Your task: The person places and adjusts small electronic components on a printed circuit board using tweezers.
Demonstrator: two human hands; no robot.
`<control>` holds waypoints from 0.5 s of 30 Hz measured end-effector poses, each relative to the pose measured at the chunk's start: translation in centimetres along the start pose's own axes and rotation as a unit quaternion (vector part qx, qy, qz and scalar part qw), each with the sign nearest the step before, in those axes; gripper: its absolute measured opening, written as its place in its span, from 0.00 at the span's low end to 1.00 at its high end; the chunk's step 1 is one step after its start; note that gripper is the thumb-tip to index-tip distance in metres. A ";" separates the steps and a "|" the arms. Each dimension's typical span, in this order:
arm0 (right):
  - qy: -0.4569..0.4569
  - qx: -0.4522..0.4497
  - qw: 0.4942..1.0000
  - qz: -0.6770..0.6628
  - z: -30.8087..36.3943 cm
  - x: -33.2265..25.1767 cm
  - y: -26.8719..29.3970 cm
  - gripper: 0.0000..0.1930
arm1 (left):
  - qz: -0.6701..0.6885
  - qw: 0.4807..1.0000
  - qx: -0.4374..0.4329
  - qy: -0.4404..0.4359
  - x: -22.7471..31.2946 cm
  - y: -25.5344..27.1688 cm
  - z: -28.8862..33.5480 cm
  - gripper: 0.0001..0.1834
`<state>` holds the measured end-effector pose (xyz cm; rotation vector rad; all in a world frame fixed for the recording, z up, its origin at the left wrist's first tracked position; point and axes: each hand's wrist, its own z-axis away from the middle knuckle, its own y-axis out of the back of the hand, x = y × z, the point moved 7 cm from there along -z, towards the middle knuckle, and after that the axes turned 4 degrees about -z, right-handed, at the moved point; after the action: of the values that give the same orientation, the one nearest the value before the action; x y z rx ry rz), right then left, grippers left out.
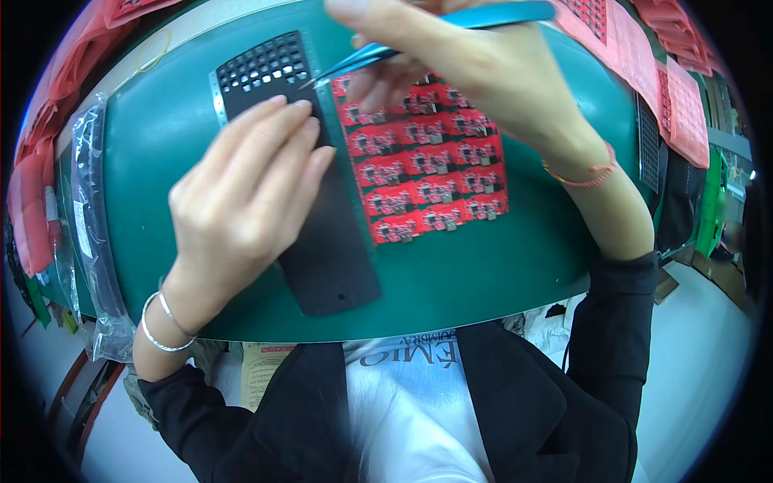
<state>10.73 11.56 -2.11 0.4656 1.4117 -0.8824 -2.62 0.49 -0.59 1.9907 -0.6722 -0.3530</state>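
Note:
A long black sheet (pixel 334 270) lies on the green mat, its far end marked with rows of small squares with light gaps. My left hand (pixel 245 185) rests over its middle, fingers stretched out and fingertips touching the black surface. Blue tweezers (pixel 491 14) are gripped in my right hand (pixel 475 68); their thin points are at the sheet just beyond my left fingertips. Whether anything is between the points is too small to tell. Right of the sheet lies a panel of red circuit boards (pixel 435 161) in rows, its far part partly hidden by my right hand.
The green mat (pixel 467 274) covers the table. A clear plastic bag (pixel 88 209) lies along its left edge. Pink packaging (pixel 36 193) is piled at the left, and more pink sheets (pixel 684 113) with red boards lie at the far right. A thin yellow loop (pixel 157 52) lies at the back.

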 end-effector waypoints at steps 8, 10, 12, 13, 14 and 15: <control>-0.053 0.047 0.994 0.082 -3.2 1.6 -1.5 0.18 | -0.009 1.000 0.013 0.011 -0.4 0.2 0.9 0.11; -0.065 0.058 0.993 0.077 -3.1 2.2 -1.1 0.17 | 0.006 1.000 0.008 0.021 -0.5 0.1 0.9 0.12; -0.058 0.060 0.994 0.072 -3.2 2.4 -1.2 0.17 | 0.004 1.000 0.016 0.025 -0.6 -0.1 1.3 0.12; -0.049 0.065 0.994 0.066 -3.2 2.4 -1.2 0.16 | 0.002 0.999 0.024 0.025 -0.6 -0.1 1.4 0.12; -0.050 0.062 0.995 0.061 -3.2 2.5 -1.2 0.16 | -0.001 0.999 0.023 0.024 -0.6 -0.1 1.5 0.12; -0.051 0.061 0.995 0.061 -3.2 2.4 -1.3 0.16 | 0.000 0.999 0.023 0.026 -0.7 -0.2 1.5 0.12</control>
<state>7.50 12.55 -4.64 0.5867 1.2275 -0.8838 -3.87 -0.09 -1.47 2.0365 -0.6525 -0.2884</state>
